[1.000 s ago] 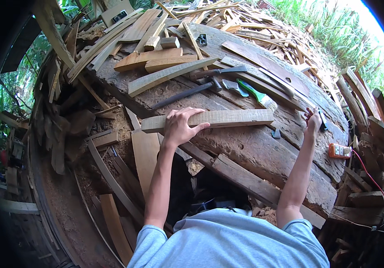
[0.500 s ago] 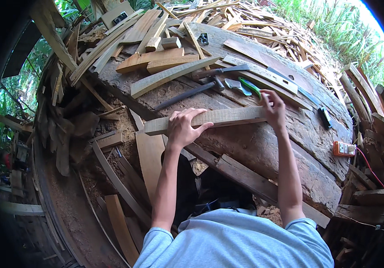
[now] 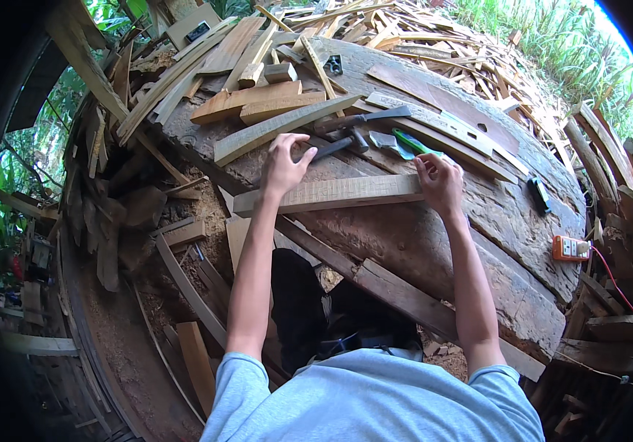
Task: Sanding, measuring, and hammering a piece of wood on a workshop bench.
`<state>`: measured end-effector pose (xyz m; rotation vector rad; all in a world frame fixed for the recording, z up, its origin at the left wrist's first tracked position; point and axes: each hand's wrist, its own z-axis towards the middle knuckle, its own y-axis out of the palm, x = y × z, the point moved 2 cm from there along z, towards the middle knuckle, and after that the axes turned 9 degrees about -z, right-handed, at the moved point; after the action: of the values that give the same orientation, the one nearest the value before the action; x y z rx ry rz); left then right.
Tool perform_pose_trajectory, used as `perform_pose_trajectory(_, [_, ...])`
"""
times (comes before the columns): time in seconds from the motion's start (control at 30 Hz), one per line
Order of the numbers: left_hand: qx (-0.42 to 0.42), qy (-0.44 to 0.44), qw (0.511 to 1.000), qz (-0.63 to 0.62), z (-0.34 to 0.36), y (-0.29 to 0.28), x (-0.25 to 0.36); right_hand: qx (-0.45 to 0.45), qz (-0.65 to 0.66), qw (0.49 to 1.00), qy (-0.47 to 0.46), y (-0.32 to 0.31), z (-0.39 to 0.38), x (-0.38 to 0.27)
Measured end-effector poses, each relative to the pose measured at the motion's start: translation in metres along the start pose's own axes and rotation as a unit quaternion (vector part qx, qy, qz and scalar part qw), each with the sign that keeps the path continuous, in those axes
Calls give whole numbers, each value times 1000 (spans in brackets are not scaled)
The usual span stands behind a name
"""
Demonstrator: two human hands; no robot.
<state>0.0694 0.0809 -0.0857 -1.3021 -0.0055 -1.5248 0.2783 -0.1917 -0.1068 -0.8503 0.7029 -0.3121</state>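
Observation:
A pale wooden bar (image 3: 346, 194) lies across the near part of the big slab, with its left end reaching past the slab's edge. My right hand (image 3: 440, 180) is curled round the right end of this bar and covers it. Lifted off the bar, my left hand (image 3: 285, 168) is open, thumb and fingers apart, over the hammer's handle. The hammer (image 3: 359, 140) lies just beyond, its handle partly hidden behind my left hand. Past my right hand rests a green-handled tool (image 3: 409, 141) beside a large knife (image 3: 383, 114).
The slab (image 3: 397, 236) carries a curved wooden piece (image 3: 280, 131), several offcuts (image 3: 272, 102) and a long board with holes (image 3: 434, 124). A black tool (image 3: 538, 195) and an orange power socket (image 3: 571, 248) with a red cord sit at right. Scrap wood (image 3: 471, 66) is heaped behind.
My left hand has let go of the bar and moved up and left, opening. My right hand has shifted slightly left and down, its fingers more curled at the bar's end.

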Motion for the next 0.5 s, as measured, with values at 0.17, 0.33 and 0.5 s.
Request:
perform_pose_trajectory(0.17, [-52,3,991,123,41,38,10,-5,11,1000,6,1,2,1])
perform_pose_trajectory(0.33, [-128,-53,961,239,62,61,16,-2,34,999,4,2,1,3])
perform_pose_trajectory(0.5, [-211,-124,947,207,60,73,10,2,24,1000,-2,3,1,3])
